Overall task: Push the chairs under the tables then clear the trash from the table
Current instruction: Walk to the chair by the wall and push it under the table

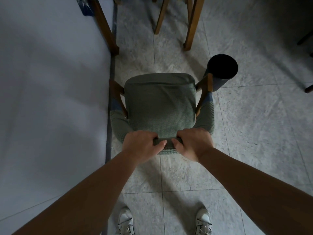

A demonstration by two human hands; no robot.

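A wooden chair with a green knitted cover (160,106) stands on the tiled floor right in front of me, seen from above. My left hand (142,145) and my right hand (193,143) both grip the top of its covered backrest, side by side, fingers curled over the edge. The chair's front points away from me, toward wooden table legs (191,28) at the top of the view. No trash is visible on any table surface here.
A pale wall (50,99) with a dark skirting strip runs along the left, close to the chair. A dark cylindrical bin (221,68) stands just right of the chair's front. More wooden legs (105,26) rise at top left. My white shoes (126,221) are below.
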